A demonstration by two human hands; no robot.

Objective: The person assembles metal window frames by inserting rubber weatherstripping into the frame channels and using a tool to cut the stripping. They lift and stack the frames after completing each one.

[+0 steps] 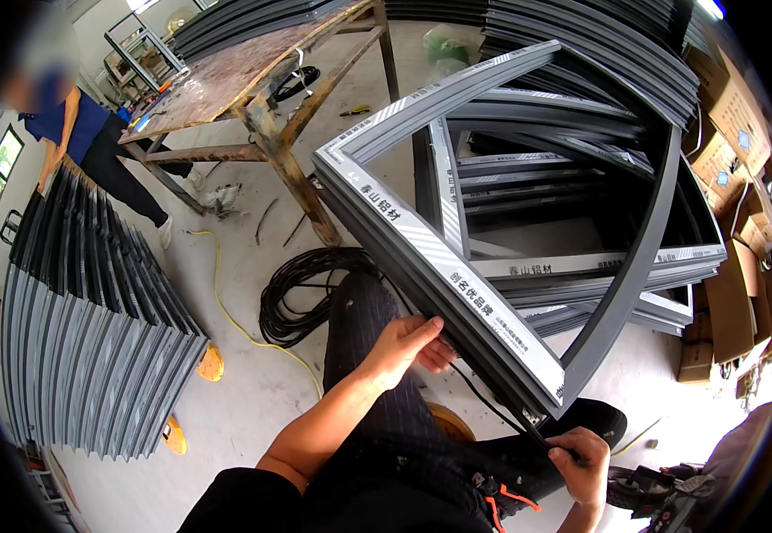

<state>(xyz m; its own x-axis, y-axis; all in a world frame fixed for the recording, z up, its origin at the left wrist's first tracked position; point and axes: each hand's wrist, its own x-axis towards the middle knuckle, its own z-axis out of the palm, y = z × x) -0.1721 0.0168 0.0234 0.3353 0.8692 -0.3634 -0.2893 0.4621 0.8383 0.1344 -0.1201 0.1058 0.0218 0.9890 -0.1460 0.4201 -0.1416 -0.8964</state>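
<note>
A dark grey window frame (457,284) with white printed film leans tilted before me, its near corner over my lap. A thin black rubber strip (483,400) runs along the frame's near side. My left hand (408,349) holds the strip between thumb and fingers, close to the middle of that side. At the near corner my right hand (583,460) is closed on the strip, just below the frame. A loose coil of black strip (292,306) lies on the floor beyond my left knee.
More grey frames (537,266) are stacked behind. Orange-handled pliers (503,502) lie by my lap. Standing frames (93,355) fill the left, where another person (93,133) stands. A worn workbench (217,80), a yellow cable (219,275) and cardboard boxes (730,293) surround the area.
</note>
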